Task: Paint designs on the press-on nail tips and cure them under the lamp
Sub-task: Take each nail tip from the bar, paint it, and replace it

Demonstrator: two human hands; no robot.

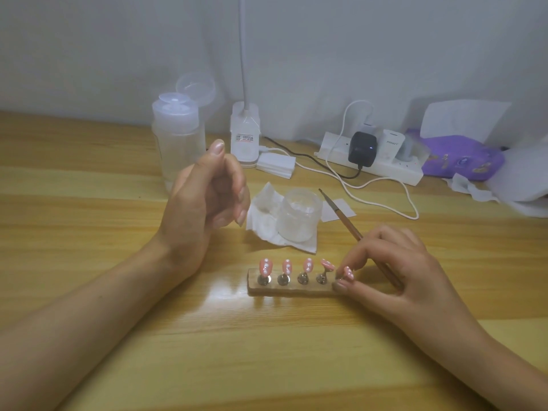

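Head view, one moment.

Holder [292,288]: wooden bar lying on the worktop [207,351], near centre, long side across the view. Four pink tips [286,266] with white dots stood in a row on small metal stands; the fourth leaned to the right.

Fifth tip [348,273]: at the right end of the holder, between the right hand's [394,262] fingers [355,262] above and the thumb below. The thumb touched the holder's end. Fingers were curled and close together. Whether this tip sat on a stand could not be told; it was hidden.

Brush [341,216]: gripped in the same hand. The shaft ran under the fingers, and its free end pointed up and left toward the jar [299,215].

Left hand [204,197]: raised to the left of the jar, well apart from the holder, fingers loosely curled, holding nothing, thumb up.

The jar stood on a tissue [264,215], behind the holder. At the back edge were a clear bottle [178,137], the lamp [244,140] and a power strip [385,170].
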